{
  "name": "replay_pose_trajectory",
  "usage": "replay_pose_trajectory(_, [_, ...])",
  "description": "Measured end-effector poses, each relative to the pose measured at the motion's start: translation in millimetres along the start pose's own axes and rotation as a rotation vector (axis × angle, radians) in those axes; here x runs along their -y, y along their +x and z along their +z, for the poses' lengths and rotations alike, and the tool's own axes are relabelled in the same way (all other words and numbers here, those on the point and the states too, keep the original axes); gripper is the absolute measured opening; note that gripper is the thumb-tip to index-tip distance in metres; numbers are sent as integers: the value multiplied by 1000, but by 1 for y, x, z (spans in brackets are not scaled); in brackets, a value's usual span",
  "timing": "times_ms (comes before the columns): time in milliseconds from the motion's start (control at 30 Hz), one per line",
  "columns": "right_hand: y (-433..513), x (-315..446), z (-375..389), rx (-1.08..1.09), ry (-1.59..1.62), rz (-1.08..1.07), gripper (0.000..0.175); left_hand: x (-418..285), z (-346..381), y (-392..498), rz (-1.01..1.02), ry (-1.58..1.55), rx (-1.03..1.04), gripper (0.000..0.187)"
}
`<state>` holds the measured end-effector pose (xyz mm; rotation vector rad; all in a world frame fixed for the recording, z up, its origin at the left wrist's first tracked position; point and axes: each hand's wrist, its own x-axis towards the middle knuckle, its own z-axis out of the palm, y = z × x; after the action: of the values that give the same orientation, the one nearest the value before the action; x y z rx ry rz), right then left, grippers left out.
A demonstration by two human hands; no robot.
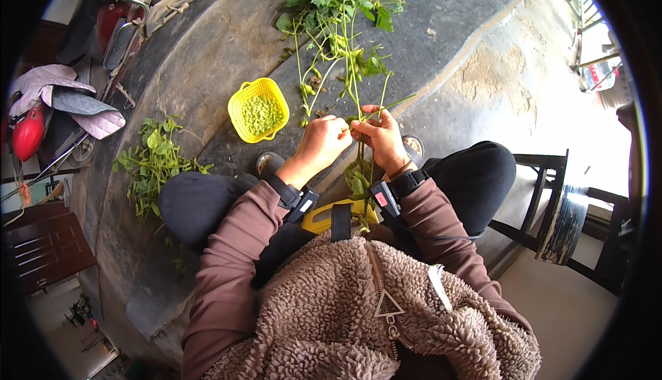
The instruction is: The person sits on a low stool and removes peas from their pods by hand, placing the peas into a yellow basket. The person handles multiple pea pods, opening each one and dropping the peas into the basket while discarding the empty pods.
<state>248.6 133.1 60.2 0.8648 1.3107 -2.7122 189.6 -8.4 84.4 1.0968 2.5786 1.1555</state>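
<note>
My left hand (321,141) has its fingers curled and pinched at a small green bean pod (351,121), which the fingers partly hide. Close beside it, my right hand (381,136) grips the thin stem of a bean plant (355,82), its thumb near the same pod. Leaves (357,177) of that plant hang below the hands, between my knees. To the left of my hands, a yellow plastic basket (233,112) holds shelled green beans (262,115). Beyond the hands lies a heap of leafy bean plants (336,2) with pods on them.
A second pile of green leaves and stems (160,163) lies by my left knee. Between my legs is a yellow plastic object (316,220). A dark wooden chair (561,219) stands at the right. A red motorbike (116,28) is at the upper left.
</note>
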Motion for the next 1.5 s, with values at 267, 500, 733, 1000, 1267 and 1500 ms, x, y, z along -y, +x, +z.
replay_pose_trajectory(267, [-4,-1,-1,110,-19,-9,39,4,-2,-1,-169,-193,26,11])
replay_pose_trajectory(500, [-4,1,1,104,0,11,38,15,-9,3,-773,-779,193,14])
replay_pose_trajectory(733, [1,-11,1,-11,-32,-65,33,9,0,3,-618,-714,236,26])
replay_pose_trajectory(1000, [12,-16,7,-45,-62,-124,30,31,16,4,-398,-523,107,19])
replay_pose_trajectory(1267, [36,-36,18,-107,-282,-246,28,81,12,10,-755,-964,243,18])
replay_pose_trajectory(1500, [60,-16,15,-52,142,-74,21,224,-23,13,-1053,-1061,-418,24])
